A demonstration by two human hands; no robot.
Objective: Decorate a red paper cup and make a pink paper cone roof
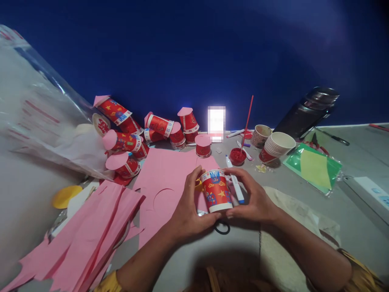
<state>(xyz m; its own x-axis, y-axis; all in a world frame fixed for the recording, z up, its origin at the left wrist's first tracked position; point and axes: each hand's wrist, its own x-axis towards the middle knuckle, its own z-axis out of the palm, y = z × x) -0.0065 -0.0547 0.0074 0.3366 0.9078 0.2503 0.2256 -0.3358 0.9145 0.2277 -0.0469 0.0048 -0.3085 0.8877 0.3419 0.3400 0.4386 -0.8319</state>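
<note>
A red patterned paper cup (217, 192) with white bands at both ends is held between my two hands near the middle of the view. My left hand (191, 207) grips its left side, thumb near the lower end. From the right, my right hand (252, 196) holds the cup with fingertips at its top and the thumb at its bottom. Just right of the cup lies a white marker (235, 180) with a blue end. Beneath and beyond is a pink sheet (167, 174) with a curved cut. Part of a black ring (222, 228) shows below the cup.
Red cups with pink cone tops (121, 142) cluster at the back left, before a plastic bag (45, 105). Pink scraps (88, 231) lie at left. Behind and right are a red pot (238, 157) with a stick, stacked cups (278, 146), a black flask (306, 111) and a green packet (314, 166).
</note>
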